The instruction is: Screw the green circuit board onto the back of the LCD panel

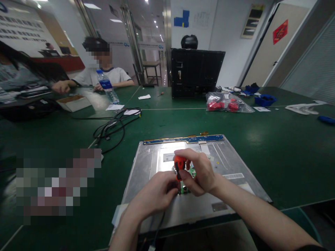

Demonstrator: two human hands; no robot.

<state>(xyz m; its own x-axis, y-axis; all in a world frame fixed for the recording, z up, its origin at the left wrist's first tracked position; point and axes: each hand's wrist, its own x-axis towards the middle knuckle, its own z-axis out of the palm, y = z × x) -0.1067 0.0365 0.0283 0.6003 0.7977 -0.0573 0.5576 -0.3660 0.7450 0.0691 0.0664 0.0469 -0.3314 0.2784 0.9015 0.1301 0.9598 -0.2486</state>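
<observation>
My right hand [200, 172] is closed around the stubby red and black handle of a screwdriver [179, 164], held upright over the metal back of a flat display panel [146, 167]. Beneath it lies a small green circuit board [184, 189], partly covered by my hands. My left hand [162, 190] rests on the panel at the board's left edge, fingers curled together near the lower end of the screwdriver. What those fingers pinch, if anything, is hidden, as is the screwdriver's tip. A narrow blue circuit strip [180, 140] runs along the panel's far edge.
Black cables [115, 122] lie coiled to the left on the green table [157, 120]. Farther back are a water bottle [107, 87], an open box [74, 103], a black monitor casing [197, 73] and a clear bag with red items [227, 103]. Other people sit across the table.
</observation>
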